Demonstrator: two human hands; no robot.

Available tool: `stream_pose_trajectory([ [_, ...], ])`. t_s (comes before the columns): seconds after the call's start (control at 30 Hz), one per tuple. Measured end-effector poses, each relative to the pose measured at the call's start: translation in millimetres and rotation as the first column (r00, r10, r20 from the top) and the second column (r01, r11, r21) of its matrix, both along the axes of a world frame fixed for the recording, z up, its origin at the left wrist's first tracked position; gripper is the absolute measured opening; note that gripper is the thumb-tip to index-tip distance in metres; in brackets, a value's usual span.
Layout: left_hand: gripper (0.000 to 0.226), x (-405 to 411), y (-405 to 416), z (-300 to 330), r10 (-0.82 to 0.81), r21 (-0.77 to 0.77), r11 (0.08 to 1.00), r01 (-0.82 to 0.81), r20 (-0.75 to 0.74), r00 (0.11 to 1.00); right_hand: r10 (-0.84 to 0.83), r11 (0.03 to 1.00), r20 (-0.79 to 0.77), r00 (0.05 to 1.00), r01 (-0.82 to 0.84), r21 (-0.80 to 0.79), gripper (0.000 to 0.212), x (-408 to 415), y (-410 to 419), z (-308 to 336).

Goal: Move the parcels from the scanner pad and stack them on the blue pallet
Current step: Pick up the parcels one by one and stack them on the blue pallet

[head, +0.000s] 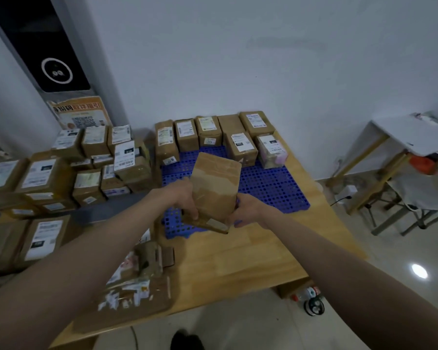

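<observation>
We take this for a small parcel-sorting room, perhaps a courier pickup point: labelled brown parcels [68, 178] crowd a wooden table [238, 253], more stand in a row along a blue pallet [271, 185], and a QR-code poster [81, 113] leans against bare white walls [263, 59].
</observation>
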State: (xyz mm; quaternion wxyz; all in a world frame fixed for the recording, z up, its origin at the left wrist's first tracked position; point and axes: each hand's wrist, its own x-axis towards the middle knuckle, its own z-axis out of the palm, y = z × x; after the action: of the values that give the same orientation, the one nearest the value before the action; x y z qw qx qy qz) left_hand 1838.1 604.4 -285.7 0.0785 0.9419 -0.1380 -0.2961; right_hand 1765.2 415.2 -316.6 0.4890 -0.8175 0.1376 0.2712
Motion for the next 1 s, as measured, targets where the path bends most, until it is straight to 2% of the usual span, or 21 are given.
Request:
stream_pose_trajectory([
  [0.13,0.109,14,-15,-10,0.030,-0.005,1.000,-0.030,0.006,1.000,0.051,0.996,-0.042,0.998,-0.054,-0.070,0.068,21,-17,-5],
  [0.27,0.109,41,-31,-22,0.054,-0.012,0.998,-0.054,-0.019,0.998,0.141,0.961,-0.063,0.988,-0.152,-0.230,0.072,55,-29,-12],
  [0.37,0.112,67,-42,-31,0.079,-0.026,0.996,-0.081,-0.051,0.996,0.152,0.946,-0.094,0.984,-0.173,-0.276,0.076,84,-39,-21],
  [0.53,0.118,109,-59,-47,0.125,-0.039,0.991,-0.130,-0.108,0.986,0.195,0.905,-0.086,0.977,-0.213,-0.368,0.094,132,-52,-29],
  [0.87,0.118,173,-74,-67,0.241,-0.047,0.967,-0.251,-0.161,0.957,0.252,0.878,-0.115,0.961,-0.277,-0.390,0.095,212,-69,-44],
  [1.0,0.109,200,-79,-74,0.309,-0.030,0.947,-0.319,-0.174,0.935,0.294,0.868,-0.114,0.949,-0.315,-0.384,0.091,249,-77,-47],
])
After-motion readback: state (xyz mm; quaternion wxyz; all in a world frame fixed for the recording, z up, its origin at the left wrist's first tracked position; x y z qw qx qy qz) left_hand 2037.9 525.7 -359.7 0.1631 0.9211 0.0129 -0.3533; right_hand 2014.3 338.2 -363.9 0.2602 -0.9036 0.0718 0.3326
